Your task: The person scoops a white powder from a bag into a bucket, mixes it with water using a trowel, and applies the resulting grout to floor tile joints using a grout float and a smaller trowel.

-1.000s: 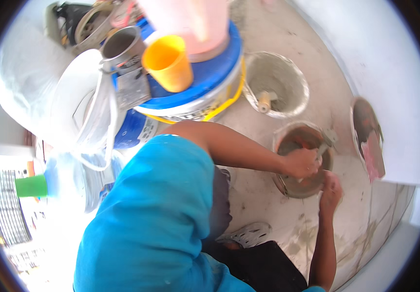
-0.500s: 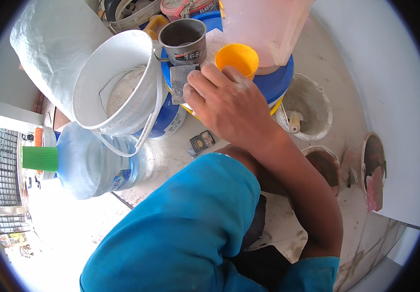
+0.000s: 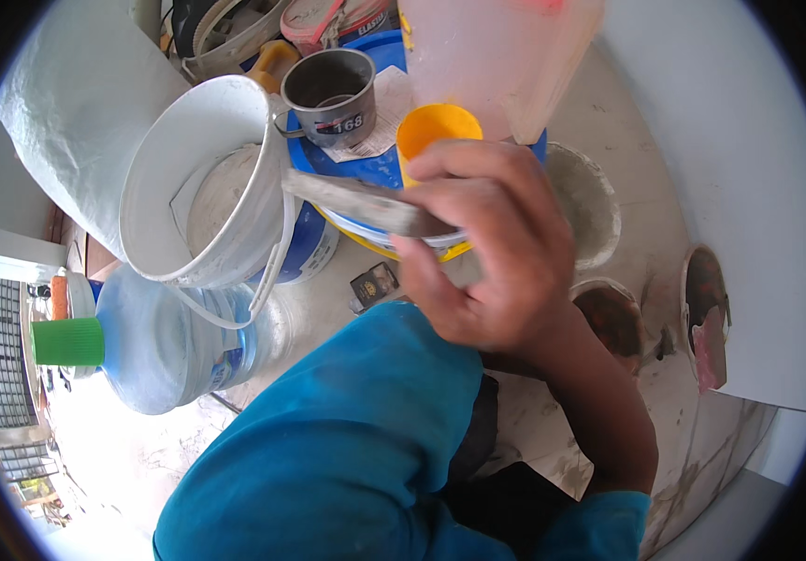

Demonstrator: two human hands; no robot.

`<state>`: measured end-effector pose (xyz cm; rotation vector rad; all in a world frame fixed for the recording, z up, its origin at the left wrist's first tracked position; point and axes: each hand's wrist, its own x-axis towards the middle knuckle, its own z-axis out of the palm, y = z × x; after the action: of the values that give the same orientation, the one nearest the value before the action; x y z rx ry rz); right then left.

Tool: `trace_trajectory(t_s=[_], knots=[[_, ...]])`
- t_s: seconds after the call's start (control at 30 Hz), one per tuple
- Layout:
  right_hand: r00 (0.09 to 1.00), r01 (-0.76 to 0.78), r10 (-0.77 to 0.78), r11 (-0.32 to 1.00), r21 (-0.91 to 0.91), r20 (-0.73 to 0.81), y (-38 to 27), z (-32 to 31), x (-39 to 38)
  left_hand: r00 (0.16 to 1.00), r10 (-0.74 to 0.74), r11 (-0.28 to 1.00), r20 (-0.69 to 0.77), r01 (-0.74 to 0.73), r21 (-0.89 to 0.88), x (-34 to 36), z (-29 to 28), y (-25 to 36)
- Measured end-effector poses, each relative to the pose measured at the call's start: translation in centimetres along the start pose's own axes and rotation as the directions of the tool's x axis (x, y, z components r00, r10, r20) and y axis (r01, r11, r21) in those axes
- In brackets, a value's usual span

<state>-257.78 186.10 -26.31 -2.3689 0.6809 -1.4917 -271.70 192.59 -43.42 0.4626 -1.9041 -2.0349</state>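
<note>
grey slab (image 3: pixel 354 203) is pinched between fingers (image 3: pixel 468 204) of the right hand (image 3: pixel 520 266) while a bucket (image 3: pixel 615 220) holds grey mix (image 3: pixel 582 208).

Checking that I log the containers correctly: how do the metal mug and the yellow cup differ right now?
The mug is dark grey, the cup bright yellow. The mug shows a handle at its left; the cup shows none. The mug is in full view, whereas the cup is partly covered by the right hand, which holds a grey slab. Both stand mouth up over the blue lid.
</note>
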Motion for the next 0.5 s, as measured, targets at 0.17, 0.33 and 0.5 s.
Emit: trace_trajectory(t_s=[0.17,0.33,0.5], knots=[[0.725,-0.647,0.689,0.681,0.343,-0.001,1.1,-16.5,-7.2,0.989,-0.122,0.966,0.08,0.137,-0.219,6.8,1.3,-0.9],[0.215,-0.843,0.943,0.311,0.438,-0.255,0.4,-33.1,-21.3,0.968,-0.24,0.877,0.074,0.249,-0.411,17.3,4.1,-4.0],[-0.134,-0.626,0.929,0.191,0.756,-0.345,-4.5,-40.9,-35.4,0.965,-0.262,0.955,0.012,0.261,-0.141,22.6,10.4,-4.1]])
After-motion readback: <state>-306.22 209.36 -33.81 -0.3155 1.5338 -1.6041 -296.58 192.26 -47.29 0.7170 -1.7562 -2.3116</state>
